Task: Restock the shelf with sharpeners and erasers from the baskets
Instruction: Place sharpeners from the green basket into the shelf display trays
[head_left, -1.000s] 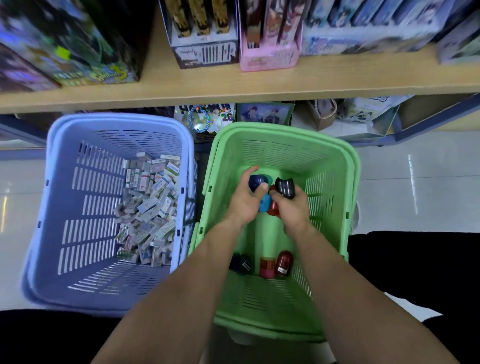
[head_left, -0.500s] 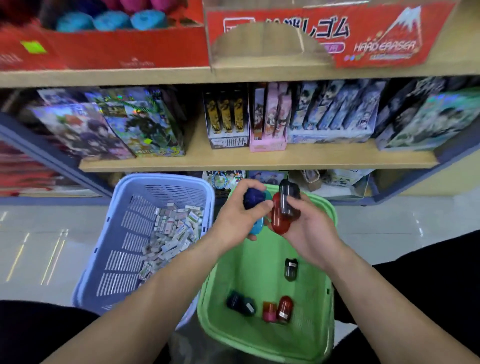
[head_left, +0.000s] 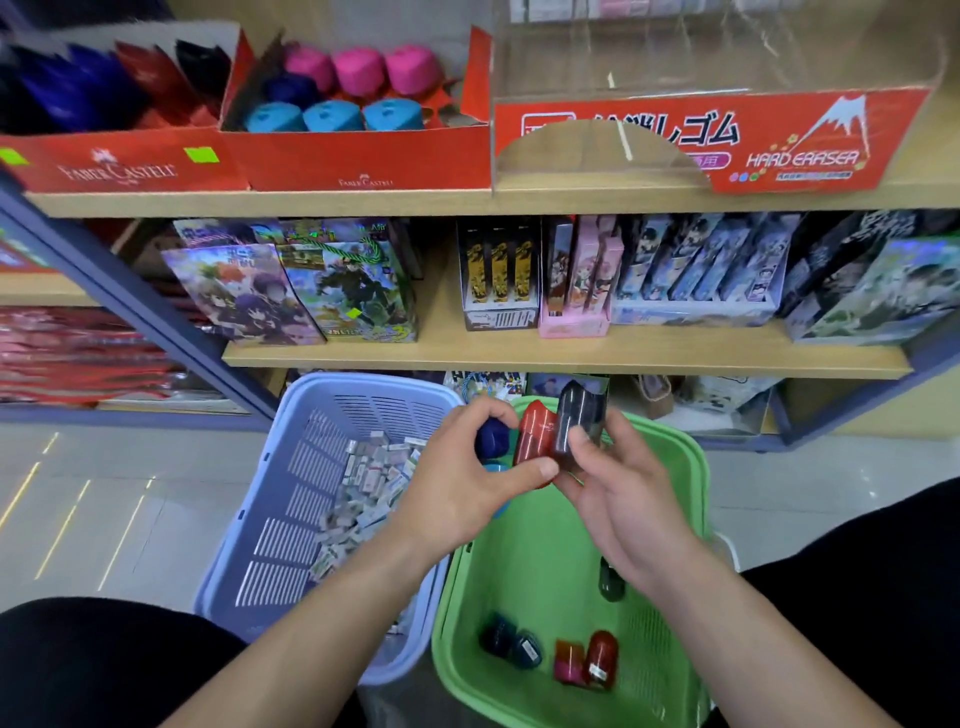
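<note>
Starting at 8 o'clock: blue basket (head_left: 249, 519), erasers (head_left: 363, 483) heaped inside. At 11 o'clock, on the top shelf (head_left: 311, 202), a red box (head_left: 358, 156) of pink and blue sharpeners. At centre, left grip (head_left: 467, 499) curled round a blue sharpener (head_left: 491, 439), thumb on the red sharpener (head_left: 535, 441). Touching that, a black sharpener (head_left: 579, 421), pinched by right grip (head_left: 618, 499). Green basket (head_left: 524, 571) at 5 o'clock, loose sharpeners (head_left: 602, 657) on its floor. Clear eraser bin (head_left: 810, 156) at 1 o'clock.
</note>
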